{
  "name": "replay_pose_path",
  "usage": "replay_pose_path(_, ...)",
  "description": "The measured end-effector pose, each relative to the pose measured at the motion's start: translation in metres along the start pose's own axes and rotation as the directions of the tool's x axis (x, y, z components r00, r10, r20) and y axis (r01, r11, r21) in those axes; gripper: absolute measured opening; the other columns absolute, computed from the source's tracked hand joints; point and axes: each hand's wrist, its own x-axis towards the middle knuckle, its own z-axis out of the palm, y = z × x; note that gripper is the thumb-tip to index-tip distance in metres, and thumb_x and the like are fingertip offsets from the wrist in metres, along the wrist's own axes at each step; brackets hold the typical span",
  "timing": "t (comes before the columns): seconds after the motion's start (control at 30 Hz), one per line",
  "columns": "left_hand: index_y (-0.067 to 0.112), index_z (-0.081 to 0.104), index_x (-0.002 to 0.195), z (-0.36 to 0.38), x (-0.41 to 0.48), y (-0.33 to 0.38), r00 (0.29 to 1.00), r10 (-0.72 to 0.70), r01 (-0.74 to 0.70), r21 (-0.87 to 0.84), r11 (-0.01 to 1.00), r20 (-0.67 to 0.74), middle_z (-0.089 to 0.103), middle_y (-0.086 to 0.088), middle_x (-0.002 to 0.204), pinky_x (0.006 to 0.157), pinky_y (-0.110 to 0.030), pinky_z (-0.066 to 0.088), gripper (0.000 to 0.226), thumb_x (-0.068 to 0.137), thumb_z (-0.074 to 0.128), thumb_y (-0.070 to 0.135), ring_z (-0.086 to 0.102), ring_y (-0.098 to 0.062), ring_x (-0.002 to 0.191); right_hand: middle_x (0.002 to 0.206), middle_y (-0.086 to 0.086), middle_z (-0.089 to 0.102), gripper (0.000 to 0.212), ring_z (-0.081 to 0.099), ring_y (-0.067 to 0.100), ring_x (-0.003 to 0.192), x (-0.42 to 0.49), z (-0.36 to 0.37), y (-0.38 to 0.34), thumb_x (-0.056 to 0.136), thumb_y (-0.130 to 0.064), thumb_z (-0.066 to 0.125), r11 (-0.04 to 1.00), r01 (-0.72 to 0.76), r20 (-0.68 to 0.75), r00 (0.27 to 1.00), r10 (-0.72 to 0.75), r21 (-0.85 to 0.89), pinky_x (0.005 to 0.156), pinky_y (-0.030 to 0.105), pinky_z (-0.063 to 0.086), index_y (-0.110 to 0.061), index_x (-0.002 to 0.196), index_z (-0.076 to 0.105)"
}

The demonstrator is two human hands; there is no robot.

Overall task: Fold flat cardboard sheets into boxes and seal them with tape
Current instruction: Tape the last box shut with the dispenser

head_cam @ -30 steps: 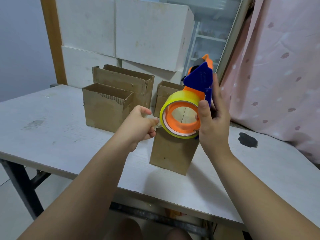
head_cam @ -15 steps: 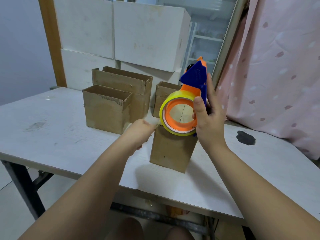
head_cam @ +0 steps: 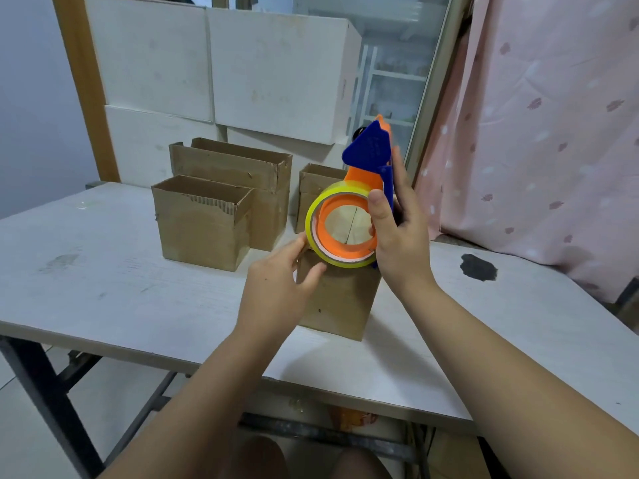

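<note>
1 closed cardboard box [head_cam: 340, 305] is standing near the table's [head_cam: 103, 292] front edge, right hand [head_cam: 397, 236] is gripping the tape dispenser [head_cam: 368, 150] just above it, left hand [head_cam: 276, 292] is fingering the roll's [head_cam: 312, 221] rim (grasp not discernible); tape end is likely needing a straight pull, centred on the seam.

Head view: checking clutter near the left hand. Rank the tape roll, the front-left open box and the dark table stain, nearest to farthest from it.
1. tape roll, by the fingertips of the left hand.
2. open box, behind-left.
3. dark stain, far right.
</note>
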Motion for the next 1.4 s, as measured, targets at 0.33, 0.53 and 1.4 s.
replay_pose_path(0.33, 0.006, 0.073, 0.099, 0.008, 0.010, -0.032, 0.894, 0.436, -0.351, 0.447, 0.823, -0.101, 0.073, -0.006, 0.097, 0.085, -0.030, 0.043, 0.024, 0.085, 0.057, 0.016, 0.065, -0.030, 0.098, 0.125, -0.031, 0.050, 0.069, 0.053, -0.003, 0.116, 0.025, -0.010, -0.024, 0.070, -0.082, 0.048, 0.992, 0.008, 0.304, 0.952, 0.031, -0.127, 0.097, 0.024, 0.047, -0.057, 0.132, 0.028)
replay_pose_path(0.53, 0.007, 0.073, 0.083, 0.000, 0.018, -0.033, 0.767, 0.638, -0.505, 0.550, 0.665, -0.068, 0.073, -0.005, 0.080, 0.067, -0.027, 0.049, 0.018, 0.090, 0.060, 0.016, 0.064, -0.028, 0.078, 0.118, -0.031, 0.054, 0.053, 0.058, 0.001, 0.105, 0.039, -0.018, -0.036, 0.080, -0.064, 0.054, 0.954, 0.081, 0.454, 0.889, 0.062, -0.289, 0.089, 0.021, 0.048, -0.064, 0.128, 0.032)
replay_pose_path(1.4, 0.004, 0.064, 0.117, 0.013, 0.023, 0.004, 0.923, 0.355, -0.385, 0.356, 0.851, 0.151, 0.064, -0.012, 0.118, 0.096, -0.037, 0.043, 0.049, 0.075, 0.078, 0.024, 0.054, -0.031, 0.118, 0.127, -0.025, 0.053, 0.061, 0.055, 0.001, 0.106, 0.038, -0.064, -0.041, 0.079, -0.063, 0.052, 0.893, 0.053, 0.504, 0.839, 0.203, -0.448, 0.094, 0.025, 0.045, -0.063, 0.136, 0.029)
